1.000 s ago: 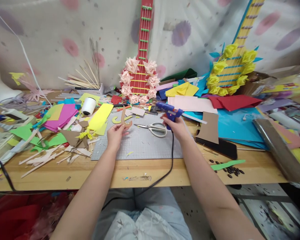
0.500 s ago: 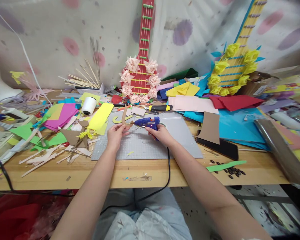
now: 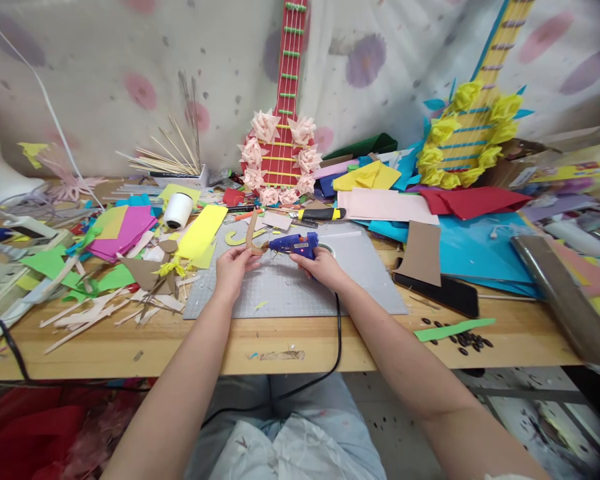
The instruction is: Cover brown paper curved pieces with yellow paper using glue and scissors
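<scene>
So the left hand (image 3: 233, 267) pinched the curved cardboard strip (image 3: 253, 233) upright; right hand (image 3: 323, 265) gripped the blue glue gun (image 3: 294, 245) sideways, nozzle aimed left at the strip's base.

Cluttered wooden craft table (image 3: 280, 347) with grey cutting mat (image 3: 300, 290) at centre. At twelve o'clock, red paper guitar (image 3: 281, 160) ringed with pale pink paper flowers, leaning upright against spotted cloth. At two o'clock, yellow guitar (image 3: 467, 143) with yellow flowers. At ten o'clock, white spool (image 3: 178, 211), bundle of wooden skewers (image 3: 167, 160) behind, yellow sheet (image 3: 201, 231) just beside. At three o'clock, brown card sheet (image 3: 423, 253) over blue paper. At four o'clock, green strip (image 3: 453, 329) near scattered dark seeds (image 3: 467, 341).
</scene>
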{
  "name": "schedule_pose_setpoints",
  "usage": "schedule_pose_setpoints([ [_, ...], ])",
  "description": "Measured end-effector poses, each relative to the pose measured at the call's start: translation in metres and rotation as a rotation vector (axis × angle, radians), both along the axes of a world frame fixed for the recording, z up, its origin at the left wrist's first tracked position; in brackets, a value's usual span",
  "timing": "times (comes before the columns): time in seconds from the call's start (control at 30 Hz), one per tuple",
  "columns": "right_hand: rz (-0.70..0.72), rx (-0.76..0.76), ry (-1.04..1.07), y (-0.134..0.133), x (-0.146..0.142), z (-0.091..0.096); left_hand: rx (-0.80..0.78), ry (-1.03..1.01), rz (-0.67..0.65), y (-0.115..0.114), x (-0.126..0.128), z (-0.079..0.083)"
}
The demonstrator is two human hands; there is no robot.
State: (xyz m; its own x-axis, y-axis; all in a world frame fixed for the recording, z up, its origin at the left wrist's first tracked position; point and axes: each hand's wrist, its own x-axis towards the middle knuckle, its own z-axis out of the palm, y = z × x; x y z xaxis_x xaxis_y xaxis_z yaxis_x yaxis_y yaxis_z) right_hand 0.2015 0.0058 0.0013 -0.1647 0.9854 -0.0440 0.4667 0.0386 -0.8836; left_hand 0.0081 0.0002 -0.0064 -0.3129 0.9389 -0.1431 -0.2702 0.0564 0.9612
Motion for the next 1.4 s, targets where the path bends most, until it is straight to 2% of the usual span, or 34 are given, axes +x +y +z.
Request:
schedule_pose_setpoints([
  [1.17, -0.035, 0.0, -0.035, 0.002, 0.0017, -0.0043, 0.011, 0.034, -0.01, -0.0007, 0.0016, 0.0002],
  [1.4, -0.035, 0.034, 0.095, 0.0, 0.0018, -0.0021, -0.004, 0.034, 0.02, 0.0013, 0.003, -0.0014],
])
